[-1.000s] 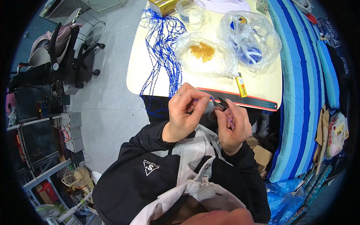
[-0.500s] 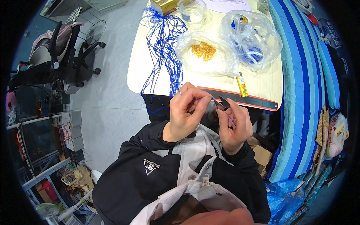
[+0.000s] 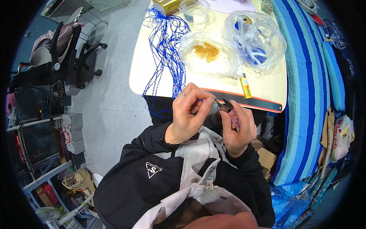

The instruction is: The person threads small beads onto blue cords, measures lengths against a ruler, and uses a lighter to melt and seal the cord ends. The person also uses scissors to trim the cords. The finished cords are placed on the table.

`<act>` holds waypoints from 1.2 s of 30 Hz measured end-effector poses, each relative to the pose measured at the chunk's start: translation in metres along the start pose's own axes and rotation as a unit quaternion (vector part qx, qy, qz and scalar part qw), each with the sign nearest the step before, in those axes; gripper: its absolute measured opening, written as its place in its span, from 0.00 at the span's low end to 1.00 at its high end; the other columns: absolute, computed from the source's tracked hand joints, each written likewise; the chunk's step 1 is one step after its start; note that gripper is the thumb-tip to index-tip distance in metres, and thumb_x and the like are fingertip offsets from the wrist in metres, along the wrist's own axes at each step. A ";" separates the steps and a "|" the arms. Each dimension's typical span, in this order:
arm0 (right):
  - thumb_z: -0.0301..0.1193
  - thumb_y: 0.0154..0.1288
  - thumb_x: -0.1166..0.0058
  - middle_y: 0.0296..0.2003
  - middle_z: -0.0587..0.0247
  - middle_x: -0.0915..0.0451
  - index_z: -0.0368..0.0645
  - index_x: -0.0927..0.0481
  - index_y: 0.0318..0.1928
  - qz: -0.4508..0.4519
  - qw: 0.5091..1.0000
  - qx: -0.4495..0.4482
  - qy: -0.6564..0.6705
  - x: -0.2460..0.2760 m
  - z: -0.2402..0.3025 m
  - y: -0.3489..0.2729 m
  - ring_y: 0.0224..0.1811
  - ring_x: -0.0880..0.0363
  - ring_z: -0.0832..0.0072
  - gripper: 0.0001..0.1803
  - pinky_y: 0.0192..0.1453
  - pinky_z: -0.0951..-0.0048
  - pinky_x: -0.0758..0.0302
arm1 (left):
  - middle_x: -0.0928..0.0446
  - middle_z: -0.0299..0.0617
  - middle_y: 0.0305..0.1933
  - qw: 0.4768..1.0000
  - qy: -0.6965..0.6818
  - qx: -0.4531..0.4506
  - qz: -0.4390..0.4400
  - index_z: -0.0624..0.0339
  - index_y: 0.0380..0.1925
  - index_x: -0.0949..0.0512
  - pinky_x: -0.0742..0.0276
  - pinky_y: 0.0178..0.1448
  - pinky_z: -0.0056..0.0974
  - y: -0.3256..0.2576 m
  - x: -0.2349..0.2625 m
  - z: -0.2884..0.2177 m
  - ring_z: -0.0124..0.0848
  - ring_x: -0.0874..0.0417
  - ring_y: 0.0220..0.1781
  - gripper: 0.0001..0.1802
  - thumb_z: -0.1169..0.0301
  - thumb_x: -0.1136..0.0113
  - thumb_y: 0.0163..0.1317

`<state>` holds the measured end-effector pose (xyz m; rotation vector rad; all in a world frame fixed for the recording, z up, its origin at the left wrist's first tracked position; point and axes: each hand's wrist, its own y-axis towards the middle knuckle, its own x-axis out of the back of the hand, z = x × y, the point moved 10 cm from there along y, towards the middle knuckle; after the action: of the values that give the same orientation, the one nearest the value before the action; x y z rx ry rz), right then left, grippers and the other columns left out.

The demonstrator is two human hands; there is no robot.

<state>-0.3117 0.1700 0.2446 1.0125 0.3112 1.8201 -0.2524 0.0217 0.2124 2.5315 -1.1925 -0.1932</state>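
Observation:
Thumb and forefinger of my left hand [image 3: 190,110] pinch a blue cord [image 3: 201,100], whose tip pokes out to the right. My right hand [image 3: 240,128] is closed round small thread snips [image 3: 228,104] with dark blades and a pinkish-purple handle. The parted blades point up and left, close to the cord's tip; I cannot tell if they touch it. Beyond my left hand, a bundle of blue beaded cords [image 3: 167,49] lies on the table and droops over its front edge. A plastic bag of gold beads [image 3: 207,51] lies spread out farther back.
A dark ruler [image 3: 259,103] lies along the front edge of the pale table [image 3: 139,76], with a yellow lighter [image 3: 246,87] at its back side. Behind stand a clear bag with blue spools [image 3: 255,42], a clear tub [image 3: 195,10] and a gold box [image 3: 167,5]. Blue striped bedding [image 3: 305,95] borders the right.
Both hands keep nearly the same place and grip. Any shift of the cord or the snips is too slight to make out clearly.

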 end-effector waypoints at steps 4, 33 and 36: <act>0.22 0.50 0.30 0.29 0.57 0.20 0.35 0.22 0.48 0.002 1.000 0.007 -0.003 0.000 0.001 0.000 0.24 0.20 0.72 0.23 0.25 0.74 0.23 | 0.32 0.35 0.27 1.000 0.006 0.002 0.005 0.66 0.31 0.21 0.45 0.23 0.25 0.001 0.000 0.000 0.18 0.38 0.22 0.02 0.80 0.38 0.58; 0.17 0.51 0.34 0.34 0.58 0.24 0.35 0.19 0.37 -0.026 0.988 -0.082 0.130 -0.010 -0.009 0.013 0.29 0.23 0.73 0.11 0.30 0.76 0.26 | 0.28 0.43 0.27 0.973 0.189 -0.128 0.018 0.66 0.35 0.20 0.29 0.24 0.33 -0.006 -0.008 -0.037 0.31 0.24 0.23 0.10 0.85 0.37 0.52; 0.17 0.52 0.35 0.34 0.57 0.23 0.35 0.20 0.37 -0.025 0.987 -0.091 0.132 -0.010 -0.009 0.014 0.28 0.23 0.73 0.10 0.30 0.75 0.26 | 0.29 0.43 0.26 0.963 0.218 -0.157 0.019 0.66 0.36 0.20 0.30 0.23 0.33 -0.006 -0.009 -0.044 0.33 0.24 0.22 0.11 0.85 0.36 0.50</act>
<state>-0.3253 0.1565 0.2423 0.6324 0.3200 1.9002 -0.2423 0.0429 0.2516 2.1251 -0.9467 0.1681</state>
